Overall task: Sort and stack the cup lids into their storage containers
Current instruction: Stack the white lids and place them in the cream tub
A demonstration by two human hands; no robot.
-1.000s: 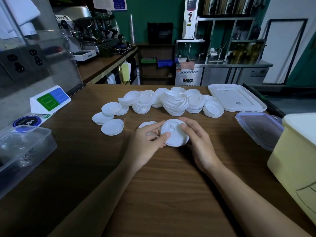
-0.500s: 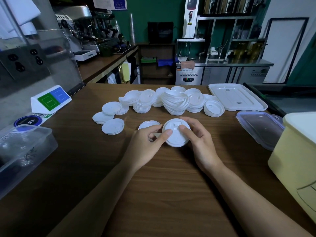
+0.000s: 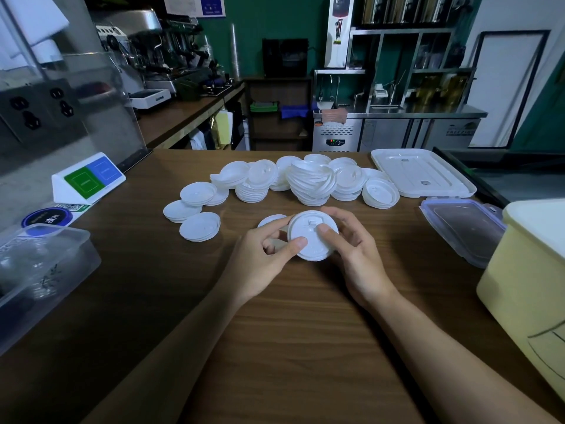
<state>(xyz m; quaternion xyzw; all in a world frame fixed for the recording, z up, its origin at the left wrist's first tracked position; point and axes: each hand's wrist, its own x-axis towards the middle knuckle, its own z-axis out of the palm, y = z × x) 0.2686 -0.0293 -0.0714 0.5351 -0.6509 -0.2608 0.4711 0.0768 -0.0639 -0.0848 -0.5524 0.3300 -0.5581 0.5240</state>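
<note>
Both hands hold one small stack of white cup lids [image 3: 312,237] just above the wooden counter [image 3: 305,347]. My left hand [image 3: 263,264] grips its left edge with the thumb on top. My right hand [image 3: 357,258] grips the right edge, thumb also pressing on top. Another white lid [image 3: 269,221] lies partly hidden behind my left fingers. Several loose piles of white lids [image 3: 312,185] spread across the counter beyond my hands, with flatter lids [image 3: 198,228] to the left. A clear storage container [image 3: 39,270] sits at the left edge; a pale yellow container [image 3: 532,286] stands at the right.
A white container lid [image 3: 425,175] lies at the back right, and a clear lid with purple rim [image 3: 461,228] lies beside the yellow container. A green and blue sign [image 3: 88,179] stands at the left, in front of a transparent screen.
My hands have shifted slightly on the held lid stack, thumbs moving further onto its top. The stack stays in about the same place.
</note>
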